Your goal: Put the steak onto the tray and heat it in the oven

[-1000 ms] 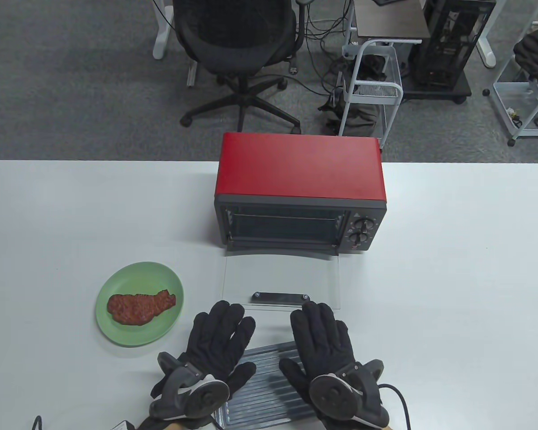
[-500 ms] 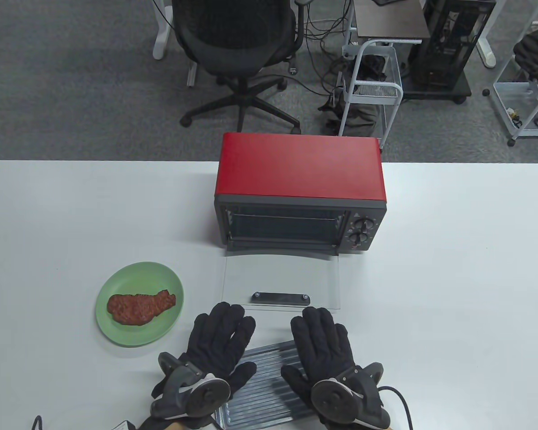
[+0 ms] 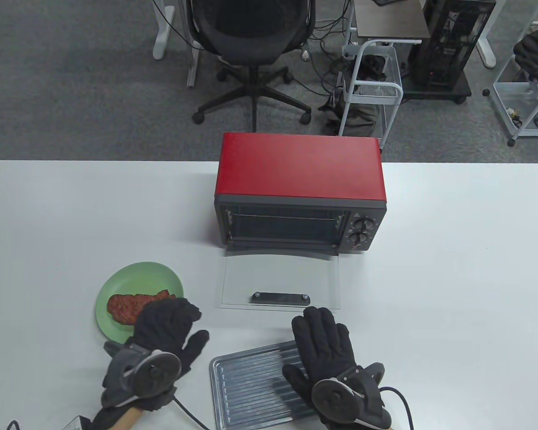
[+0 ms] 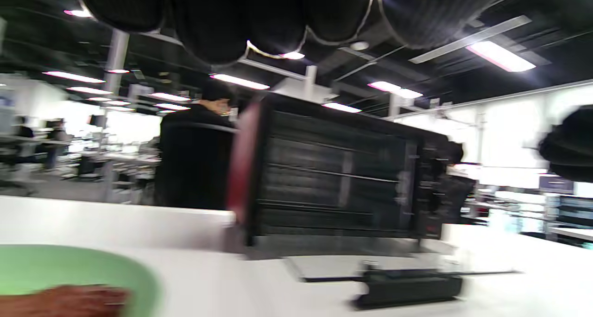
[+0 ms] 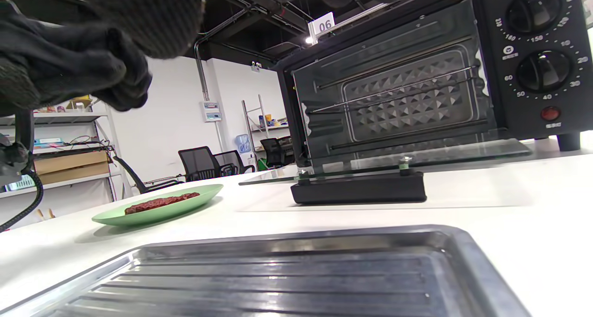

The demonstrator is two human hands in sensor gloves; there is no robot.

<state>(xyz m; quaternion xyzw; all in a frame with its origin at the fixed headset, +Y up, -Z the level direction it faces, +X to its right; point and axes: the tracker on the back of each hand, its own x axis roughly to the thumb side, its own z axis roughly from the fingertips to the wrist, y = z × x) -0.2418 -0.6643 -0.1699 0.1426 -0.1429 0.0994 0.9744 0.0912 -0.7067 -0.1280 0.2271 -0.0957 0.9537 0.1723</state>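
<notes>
Left grip (image 3: 163,324) curls over ridged red steak (image 3: 127,307)

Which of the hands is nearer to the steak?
The left. The left hand is over the near right part of the plate, right by the steak. The right hand is off to the right, over the tray.

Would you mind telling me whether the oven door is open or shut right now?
Open. The glass door lies flat on the table in front of the oven, handle toward the person, and the rack inside shows in the right wrist view.
</notes>
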